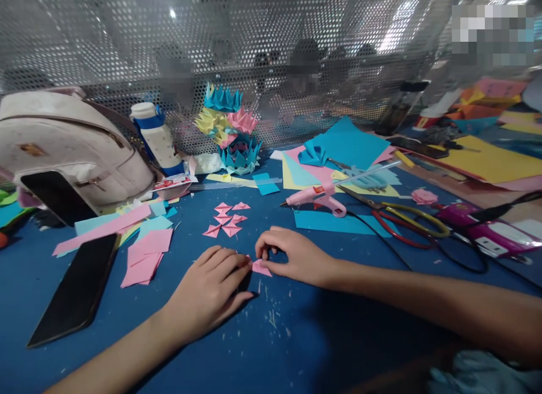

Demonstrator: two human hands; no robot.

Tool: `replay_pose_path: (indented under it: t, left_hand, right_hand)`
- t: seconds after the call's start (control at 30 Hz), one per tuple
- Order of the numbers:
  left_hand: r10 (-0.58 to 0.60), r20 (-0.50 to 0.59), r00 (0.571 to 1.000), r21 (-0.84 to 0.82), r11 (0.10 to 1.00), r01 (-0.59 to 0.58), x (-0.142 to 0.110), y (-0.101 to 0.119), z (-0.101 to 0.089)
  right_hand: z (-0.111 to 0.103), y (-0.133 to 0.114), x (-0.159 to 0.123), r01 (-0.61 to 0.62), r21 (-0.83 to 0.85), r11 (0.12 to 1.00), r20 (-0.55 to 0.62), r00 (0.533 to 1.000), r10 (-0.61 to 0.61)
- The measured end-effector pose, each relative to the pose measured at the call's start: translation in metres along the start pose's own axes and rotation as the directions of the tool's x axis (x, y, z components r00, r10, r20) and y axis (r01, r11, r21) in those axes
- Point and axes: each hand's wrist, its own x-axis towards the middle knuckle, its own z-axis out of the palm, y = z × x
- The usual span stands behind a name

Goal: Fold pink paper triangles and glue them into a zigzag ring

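Observation:
A small folded piece of pink paper (262, 268) lies on the blue table between my two hands. My left hand (212, 287) rests on the table with its fingertips pressing the paper's left end, its thumb held apart. From the other side, my right hand (298, 255) has curled fingers and its thumb on the paper. Just beyond are several folded pink paper triangles (223, 218) in a cluster. To the left sits a stack of pink paper pieces (146, 258).
A pink glue gun (317, 197) and scissors (406, 222) lie on the right. Behind stand paper flowers (239, 151), a bottle (157, 139) and a backpack (63, 134) against a perforated metal screen (271, 21). A phone (78, 289) lies at left.

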Motion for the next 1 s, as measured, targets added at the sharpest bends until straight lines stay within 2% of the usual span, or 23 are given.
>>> replay_pose_path:
  t: [0.27, 0.37, 0.47, 0.63, 1.0]
  left_hand:
    - [-0.043, 0.043, 0.998, -0.035, 0.998, 0.045, 0.000, 0.001, -0.001]
    - [-0.049, 0.055, 0.997, -0.045, 0.998, 0.052, -0.001, 0.002, -0.002]
    - [-0.038, 0.047, 0.998, -0.054, 0.998, 0.041, -0.001, 0.001, -0.003]
    - [-0.010, 0.052, 0.999, -0.040, 0.999, 0.012, 0.000, 0.002, -0.002]
    - [0.023, 0.077, 0.997, -0.003, 1.000, -0.022, 0.000, 0.003, -0.003]
  right_hand:
    - [-0.002, 0.010, -0.002, 0.279, -0.138, 0.950, -0.009, 0.959, -0.283]
    - [-0.003, 0.011, -0.003, 0.377, -0.235, 0.896, -0.014, 0.920, -0.391]
    - [-0.005, 0.011, -0.003, 0.456, -0.340, 0.822, 0.042, 0.881, -0.471]
    - [-0.009, 0.008, -0.003, 0.526, -0.460, 0.716, 0.146, 0.840, -0.523]
    - [-0.010, 0.010, -0.002, 0.557, -0.464, 0.689, 0.141, 0.814, -0.563]
